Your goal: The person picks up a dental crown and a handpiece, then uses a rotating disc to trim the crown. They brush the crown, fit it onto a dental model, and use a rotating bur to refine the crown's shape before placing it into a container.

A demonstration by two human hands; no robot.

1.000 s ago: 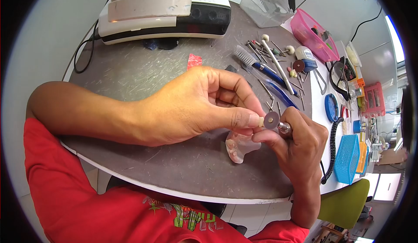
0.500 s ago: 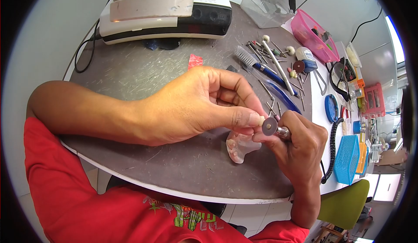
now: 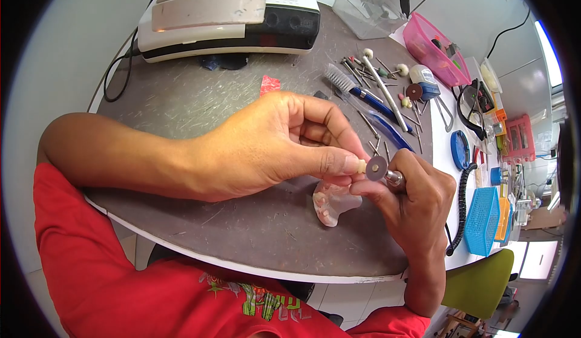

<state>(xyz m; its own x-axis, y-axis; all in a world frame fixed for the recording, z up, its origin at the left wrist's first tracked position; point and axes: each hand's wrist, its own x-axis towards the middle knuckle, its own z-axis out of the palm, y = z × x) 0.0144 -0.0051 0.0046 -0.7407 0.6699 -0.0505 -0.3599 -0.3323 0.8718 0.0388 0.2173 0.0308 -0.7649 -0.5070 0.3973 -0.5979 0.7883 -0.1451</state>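
Note:
Between thumb and fingers, my left hand [image 3: 272, 141] pinches a small cream-coloured dental crown [image 3: 362, 166]. Closed around a metal rotary handpiece [image 3: 394, 179] is my right hand [image 3: 417, 199]. A round grey cutting disc [image 3: 376, 168] sits on the handpiece's tip, its edge right at the crown. The fingertips of both hands meet close to the disc. Just below them, a pale dental cast [image 3: 331, 203] with pinkish patches lies on the grey worktop, partly covered by my fingers.
A blue-handled brush [image 3: 366, 96] and several burs [image 3: 387, 75] lie at the back right. Beyond them stands a pink basket [image 3: 433, 50]. A white dust-extraction unit [image 3: 290, 26] occupies the back left. On the right are a blue basket [image 3: 482, 222] and a coiled black cord [image 3: 463, 202].
The handpiece and disc have shifted very slightly, the disc facing a little differently. Both hands keep their grips in nearly the same place.

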